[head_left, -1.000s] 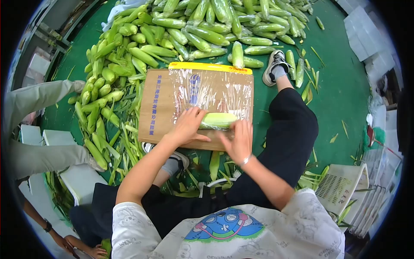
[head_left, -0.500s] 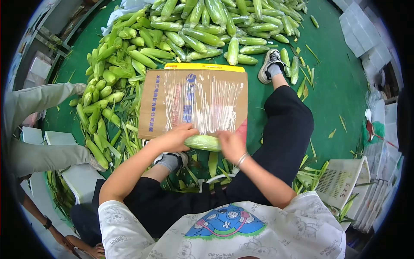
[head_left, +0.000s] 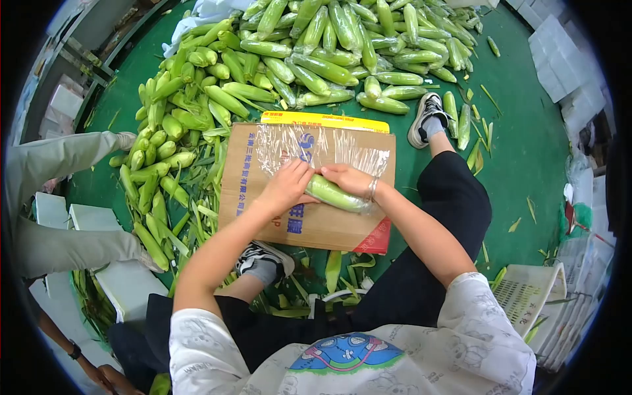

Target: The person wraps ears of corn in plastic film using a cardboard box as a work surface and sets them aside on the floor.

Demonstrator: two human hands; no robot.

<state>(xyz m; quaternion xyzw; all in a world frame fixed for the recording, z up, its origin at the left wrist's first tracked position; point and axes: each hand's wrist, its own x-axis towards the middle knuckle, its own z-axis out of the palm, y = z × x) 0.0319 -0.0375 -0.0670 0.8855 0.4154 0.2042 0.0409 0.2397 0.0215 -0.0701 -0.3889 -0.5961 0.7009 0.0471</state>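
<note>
An ear of corn [head_left: 337, 196] in its pale green husk lies slightly tilted over the cardboard [head_left: 253, 220], with shiny clear film about it. My left hand [head_left: 289, 184] is closed at its left end, fingers bent against the film. Across the ear's upper side is my right hand [head_left: 347, 179], its fingertips pressed near the same end and the palm over the husk. Creased plastic film [head_left: 359, 158] stretches over the cardboard's far part, beyond both hands. The undersides of the fingers are hidden.
Unwrapped corn [head_left: 187, 118] is heaped at the left, film-wrapped corn [head_left: 329, 66] at the back. A yellow box edge [head_left: 322, 121] shows behind the cardboard. Another person's legs [head_left: 66, 155] stand at the left. A white plastic basket [head_left: 526, 296] is at the right, white foam boxes [head_left: 559, 56] farther back.
The ear has moved away from me, from the cardboard's near edge to its middle, and turned a little. Both hands went with it. Less film lies stretched over the cardboard.
</note>
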